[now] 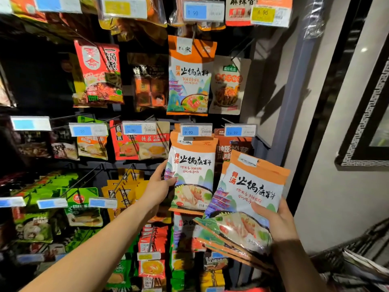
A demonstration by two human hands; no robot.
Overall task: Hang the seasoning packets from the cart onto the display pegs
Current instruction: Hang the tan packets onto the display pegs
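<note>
Seasoning packets [246, 199], orange and white in a fanned stack, are gripped by the right hand [275, 220]. Its thumb presses across the front face and its fingers are hidden behind, and the stack is tilted low before the right edge of the display rack [294, 106]. Left hand [160, 184], arm stretched up from the lower left, pinches the left edge of a matching hanging packet [191, 175], thumb on its front. That packet hangs upright under a blue 9.90 price tag [195, 130], in the rack's middle row near its right edge.
</note>
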